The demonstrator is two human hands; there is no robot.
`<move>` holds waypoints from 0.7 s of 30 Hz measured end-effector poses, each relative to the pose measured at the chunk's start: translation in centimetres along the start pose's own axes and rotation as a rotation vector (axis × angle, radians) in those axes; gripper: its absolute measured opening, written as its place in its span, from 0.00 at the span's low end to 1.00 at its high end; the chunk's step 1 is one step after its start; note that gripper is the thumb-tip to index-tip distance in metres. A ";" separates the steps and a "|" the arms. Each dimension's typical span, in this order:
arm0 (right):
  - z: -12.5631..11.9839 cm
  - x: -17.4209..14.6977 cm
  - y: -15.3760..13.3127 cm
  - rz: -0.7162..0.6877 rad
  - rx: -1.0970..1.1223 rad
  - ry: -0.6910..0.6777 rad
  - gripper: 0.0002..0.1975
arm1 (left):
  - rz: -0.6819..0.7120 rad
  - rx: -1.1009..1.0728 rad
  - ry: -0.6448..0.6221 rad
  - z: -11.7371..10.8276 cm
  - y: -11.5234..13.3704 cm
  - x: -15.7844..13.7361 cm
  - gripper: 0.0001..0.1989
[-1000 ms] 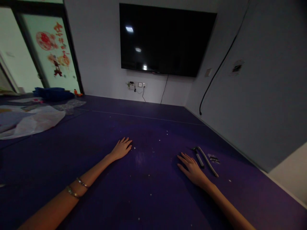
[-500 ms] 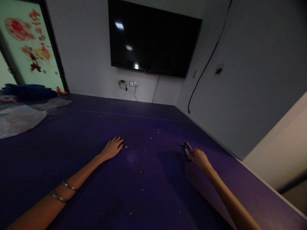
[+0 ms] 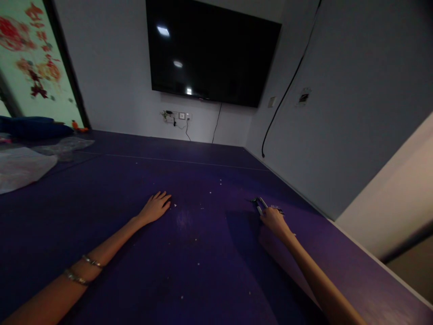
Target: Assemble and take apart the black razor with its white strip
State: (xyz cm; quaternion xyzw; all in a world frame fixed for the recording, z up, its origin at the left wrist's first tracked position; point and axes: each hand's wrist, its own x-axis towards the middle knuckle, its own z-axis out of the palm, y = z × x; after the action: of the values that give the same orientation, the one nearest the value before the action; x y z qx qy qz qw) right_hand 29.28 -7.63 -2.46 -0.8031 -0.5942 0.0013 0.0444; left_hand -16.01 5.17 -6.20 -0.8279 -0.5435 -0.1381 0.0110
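Note:
My left hand (image 3: 154, 209) lies flat on the purple surface (image 3: 152, 257), fingers stretched out and nothing in it. Two silvery bangles (image 3: 83, 270) circle that forearm. Over on the right, my right hand (image 3: 273, 220) is closed around a small tool with two pale grey handles and a dark head (image 3: 257, 204); it resembles pliers, but its kind is unclear. The tool's head points away to the far left, low over the surface. Just beyond my right knuckles lies a small light-and-dark item (image 3: 278, 209), partly hidden by the hand.
Small white scraps (image 3: 210, 192) are scattered over the surface. At the left lie clear plastic sheeting (image 3: 25, 167), a dark blue cloth bundle (image 3: 37, 128) and an orange item (image 3: 77, 127). A black cable (image 3: 287, 92) hangs on the right wall, near a television (image 3: 213, 49).
The whole view has shifted slightly. The small item beyond my right hand now shows, and the tool has turned a little in my grip. My left hand stays flat.

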 end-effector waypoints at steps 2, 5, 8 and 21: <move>0.1 -0.1 0.1 -0.002 0.012 0.013 0.12 | -0.014 -0.025 0.011 -0.1 0.0 0.2 0.26; -0.3 -0.5 -0.1 -0.039 0.031 0.058 0.13 | -0.037 -0.094 0.074 -1.2 0.8 0.6 0.22; -1.3 -1.0 -1.0 -0.086 0.057 0.124 0.14 | -0.019 -0.208 0.196 -2.9 3.2 1.2 0.18; -4.6 -5.7 -11.7 -0.319 0.102 0.223 0.13 | 0.137 -0.813 -0.047 -2.0 19.5 2.3 0.18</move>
State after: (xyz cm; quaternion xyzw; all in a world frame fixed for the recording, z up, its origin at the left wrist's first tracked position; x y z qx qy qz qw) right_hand 16.70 -10.00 2.67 -0.6906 -0.7045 -0.0644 0.1502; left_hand 2.00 -1.02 -1.15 -0.8021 -0.3883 -0.3215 -0.3201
